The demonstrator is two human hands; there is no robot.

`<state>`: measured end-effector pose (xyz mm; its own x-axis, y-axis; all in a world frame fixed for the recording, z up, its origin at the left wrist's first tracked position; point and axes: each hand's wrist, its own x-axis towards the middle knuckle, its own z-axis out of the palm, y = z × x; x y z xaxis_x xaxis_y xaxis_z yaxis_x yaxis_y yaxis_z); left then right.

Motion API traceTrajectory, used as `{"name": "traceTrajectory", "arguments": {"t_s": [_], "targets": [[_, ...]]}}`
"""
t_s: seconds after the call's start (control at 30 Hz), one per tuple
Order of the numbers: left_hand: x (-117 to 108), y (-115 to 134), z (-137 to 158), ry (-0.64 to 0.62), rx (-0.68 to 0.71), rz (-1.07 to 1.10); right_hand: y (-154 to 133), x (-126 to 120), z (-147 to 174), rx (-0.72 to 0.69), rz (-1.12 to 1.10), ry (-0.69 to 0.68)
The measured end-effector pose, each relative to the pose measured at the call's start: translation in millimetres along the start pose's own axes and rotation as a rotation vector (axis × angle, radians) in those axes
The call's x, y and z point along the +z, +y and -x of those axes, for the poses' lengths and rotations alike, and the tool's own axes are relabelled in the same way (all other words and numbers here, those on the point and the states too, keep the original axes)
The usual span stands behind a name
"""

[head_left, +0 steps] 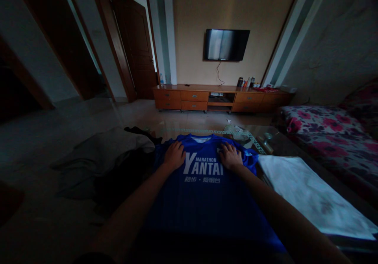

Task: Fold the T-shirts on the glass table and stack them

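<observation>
Dim room. Blue shirt lies spread front-up on the surface before me, collar at the far end, lower part running back toward me into shadow.

My left fingers rest on the upper chest, just left of the big white Y in the lettering. My right fingers rest at the other end of that line, over the edge of its last letter. Both sets open, slightly bent, palms down; the cloth lies under them. Most of the print shows between the two: MARATHON above, YANTAI below it, a smaller row of characters nearer me. Collar sits beyond the fingertips, roughly midway between them. Shoulders of the shirt extend outward past each side; the right sleeve reaches close to a white cloth, which lies flat to my right.

To my left, near the shirt, a loose grey garment and a black one, heaped; too dark to tell where one stops. Patterned border of the surface shows past the collar.

Farther off: low wooden cabinet, television on the wall above it. Flowered sofa on the right side.
</observation>
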<state>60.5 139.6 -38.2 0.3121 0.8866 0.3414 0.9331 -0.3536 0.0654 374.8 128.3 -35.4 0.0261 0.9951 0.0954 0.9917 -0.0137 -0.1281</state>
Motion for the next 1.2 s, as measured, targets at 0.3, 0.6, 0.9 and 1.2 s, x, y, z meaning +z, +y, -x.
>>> {"name": "traceTrajectory", "arguments": {"t_s": [0.3, 0.6, 0.9, 1.2], "targets": [[2.6, 24.3, 36.0, -0.203, -0.124, 0.077, 25.4, 11.2, 35.3, 0.157, -0.003, -0.124], [-18.0, 36.4, 37.8, 0.037, -0.156, 0.003, 23.4, 10.3, 39.2, 0.179, -0.007, -0.051], [-63.3, -29.4, 7.4, -0.172, -0.411, -0.203, 23.7, 5.6, 39.9, 0.177, -0.016, -0.047], [-62.8, -55.7, -1.6, -0.172, -0.53, -0.003, 23.8, 6.0, 38.7, 0.175, -0.044, -0.029]]}}
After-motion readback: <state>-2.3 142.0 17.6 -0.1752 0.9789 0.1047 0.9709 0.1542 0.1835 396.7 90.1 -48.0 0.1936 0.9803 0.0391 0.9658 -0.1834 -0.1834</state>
